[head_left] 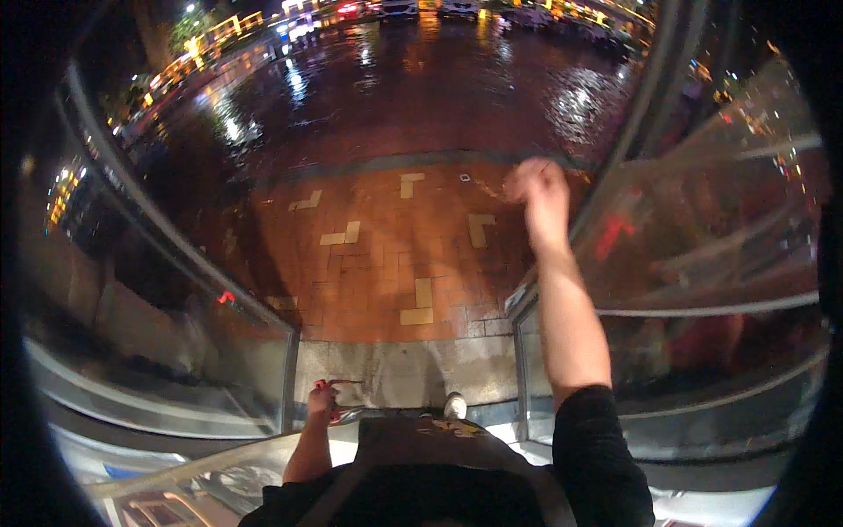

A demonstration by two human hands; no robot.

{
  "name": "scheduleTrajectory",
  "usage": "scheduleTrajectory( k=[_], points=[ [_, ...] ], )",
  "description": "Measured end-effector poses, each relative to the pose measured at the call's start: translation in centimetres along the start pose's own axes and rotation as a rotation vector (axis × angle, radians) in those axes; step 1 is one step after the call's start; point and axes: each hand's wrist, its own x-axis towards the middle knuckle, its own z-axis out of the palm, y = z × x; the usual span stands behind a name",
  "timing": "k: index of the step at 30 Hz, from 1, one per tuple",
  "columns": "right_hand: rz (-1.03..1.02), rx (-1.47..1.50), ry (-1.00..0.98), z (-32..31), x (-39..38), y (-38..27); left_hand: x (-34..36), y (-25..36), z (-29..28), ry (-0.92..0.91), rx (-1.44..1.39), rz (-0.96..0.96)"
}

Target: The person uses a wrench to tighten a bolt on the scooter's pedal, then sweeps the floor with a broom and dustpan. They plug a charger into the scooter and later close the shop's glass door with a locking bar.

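Note:
My left hand (320, 402) is low in the view, near the foot of the left door frame. It is closed on a red-handled tool (323, 385), from which a thin dark piece sticks out to the right; its exact kind is too small to make out. My right arm reaches far forward beside the right-hand door frame (619, 158). At its end my right hand (538, 182) is smeared by motion, so neither its fingers nor anything in them shows clearly.
Framed glass panels stand on the left (176, 351) and right (694, 228) of a doorway. Orange brick paving (369, 281) with pale yellow bricks lies ahead, then a dark wet road (421, 97) reflecting lights. My shoe (455, 406) is at the threshold, by a pale concrete strip (395, 364).

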Motion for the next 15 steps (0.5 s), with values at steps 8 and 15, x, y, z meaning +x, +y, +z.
scheduleTrajectory(
  k=[8, 15],
  points=[
    [-0.101, 0.152, 0.697, -4.3, 16.9, -5.1, -4.4, -5.9, -6.7, 0.218, -0.536, -0.150],
    [-0.045, -0.953, 0.717, -18.8, 16.1, 0.8, 3.1, -17.6, -9.3, 0.116, 0.440, -0.069]
  ],
)
